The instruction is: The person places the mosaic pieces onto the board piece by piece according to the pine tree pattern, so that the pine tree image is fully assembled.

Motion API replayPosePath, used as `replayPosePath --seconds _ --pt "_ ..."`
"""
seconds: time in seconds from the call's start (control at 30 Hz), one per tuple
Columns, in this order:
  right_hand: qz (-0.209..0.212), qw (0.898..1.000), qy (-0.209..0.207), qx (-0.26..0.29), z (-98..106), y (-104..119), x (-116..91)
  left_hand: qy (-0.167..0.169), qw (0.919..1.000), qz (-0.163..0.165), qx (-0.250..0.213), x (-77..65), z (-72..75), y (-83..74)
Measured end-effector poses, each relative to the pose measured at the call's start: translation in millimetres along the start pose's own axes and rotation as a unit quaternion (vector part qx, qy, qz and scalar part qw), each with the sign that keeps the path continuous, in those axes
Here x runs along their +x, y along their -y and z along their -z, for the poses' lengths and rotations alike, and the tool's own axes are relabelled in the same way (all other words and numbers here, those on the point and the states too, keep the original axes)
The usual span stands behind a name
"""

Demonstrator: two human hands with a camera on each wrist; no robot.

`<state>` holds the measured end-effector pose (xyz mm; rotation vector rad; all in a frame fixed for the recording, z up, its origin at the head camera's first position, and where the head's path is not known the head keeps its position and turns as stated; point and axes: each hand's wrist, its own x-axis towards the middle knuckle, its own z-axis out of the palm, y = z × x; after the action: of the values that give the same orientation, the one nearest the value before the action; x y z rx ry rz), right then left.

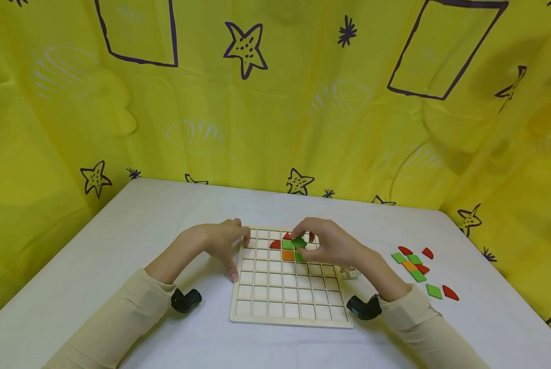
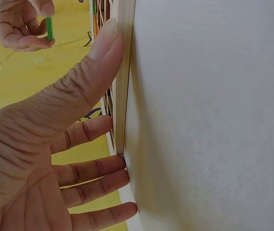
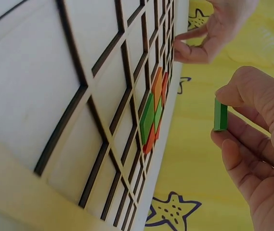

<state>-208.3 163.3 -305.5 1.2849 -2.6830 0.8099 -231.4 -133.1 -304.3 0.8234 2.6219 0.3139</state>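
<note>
A wooden grid board (image 1: 291,323) lies on the white table. My left hand (image 1: 221,245) rests at its left side; in the left wrist view the thumb (image 2: 105,41) presses the board's edge and the fingers are spread fairly straight. Above the board's upper part, my right hand (image 1: 331,242) pinches a green square tile (image 3: 220,114) between thumb and fingers, lifted off the grid. Set in nearby cells are an orange tile (image 1: 288,254), green tiles (image 3: 147,118), a red quarter-round tile (image 1: 275,245) and another red piece (image 1: 287,236), partly hidden in the head view.
Several loose red, green and orange tiles (image 1: 409,266) lie to the right of the board. A small patterned piece (image 1: 349,272) sits by the board's right edge, partly behind my right forearm. A yellow curtain (image 1: 266,128) surrounds the table's back and sides.
</note>
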Motion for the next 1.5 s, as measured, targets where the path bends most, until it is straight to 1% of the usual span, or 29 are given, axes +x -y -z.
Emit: replayPosePath --seconds 0.17,0.4,0.6,0.77,0.9,1.13,1.3,1.5 --pt "-0.012 1.0 0.015 0.001 -7 3 9 0.002 1.0 0.0 0.0 -0.1 -0.3 0.0" --pt "-0.027 0.998 0.055 -0.012 -17 8 20 0.0 1.0 -0.001 0.001 -0.2 -0.1 0.7" --pt "-0.019 0.996 0.079 -0.024 -24 9 28 -0.002 1.0 -0.009 0.004 0.4 0.2 0.6" --pt "-0.01 0.996 0.082 -0.039 -28 9 33 -0.002 1.0 -0.007 0.006 0.1 0.9 0.7" --pt "-0.009 0.995 0.087 -0.04 -30 8 36 0.0 1.0 -0.003 0.007 -0.4 0.8 0.8" --pt "-0.018 0.995 0.092 -0.036 -33 6 35 0.001 1.0 -0.003 0.002 -1.3 0.3 -0.3" --pt "-0.007 0.995 0.096 -0.034 -34 5 34 -0.001 1.0 -0.003 0.004 -1.4 0.3 -0.5" --pt "-0.016 0.995 0.087 -0.038 -25 10 29 -0.002 1.0 -0.006 0.002 -1.3 0.1 -0.1"
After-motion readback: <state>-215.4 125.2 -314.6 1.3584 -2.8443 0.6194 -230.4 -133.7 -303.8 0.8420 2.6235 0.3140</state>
